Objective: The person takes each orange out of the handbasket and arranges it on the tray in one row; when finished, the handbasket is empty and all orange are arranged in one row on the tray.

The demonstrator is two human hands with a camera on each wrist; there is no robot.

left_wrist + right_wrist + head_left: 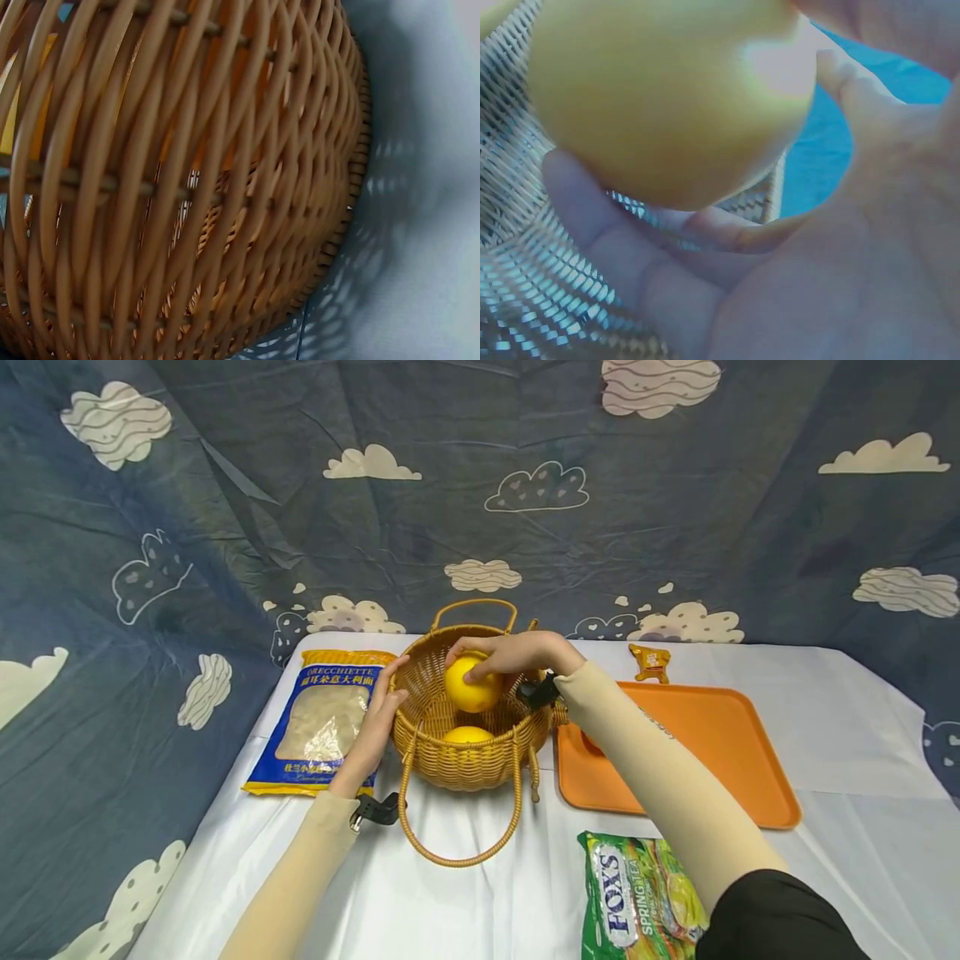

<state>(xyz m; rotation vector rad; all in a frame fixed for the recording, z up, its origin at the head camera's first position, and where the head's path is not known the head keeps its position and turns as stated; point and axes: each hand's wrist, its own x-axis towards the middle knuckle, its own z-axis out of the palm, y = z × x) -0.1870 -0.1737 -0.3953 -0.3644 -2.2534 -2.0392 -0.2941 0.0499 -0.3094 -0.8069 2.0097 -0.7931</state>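
My right hand (521, 653) grips a round, smooth yellow fruit (472, 685) inside the mouth of a wicker basket (468, 768). In the right wrist view, curled fingers (615, 232) reach under the fruit, with the basket's weave behind it. Lower in the basket lies a second yellow fruit (468, 735), partly covered by the front rim. My left hand (375, 727) rests against the basket's left side, its fairly straight fingers at the rim. The left wrist view is filled mostly by the woven wall (225, 165); the left hand does not show there.
Left of the basket lies a blue and yellow pasta bag (322, 718). An orange tray (712, 735) is at the right, partly under my right forearm, with a small orange packet (650, 662) behind it. A green candy bag (637, 893) lies in front. The basket's handle (459, 863) hangs forward.
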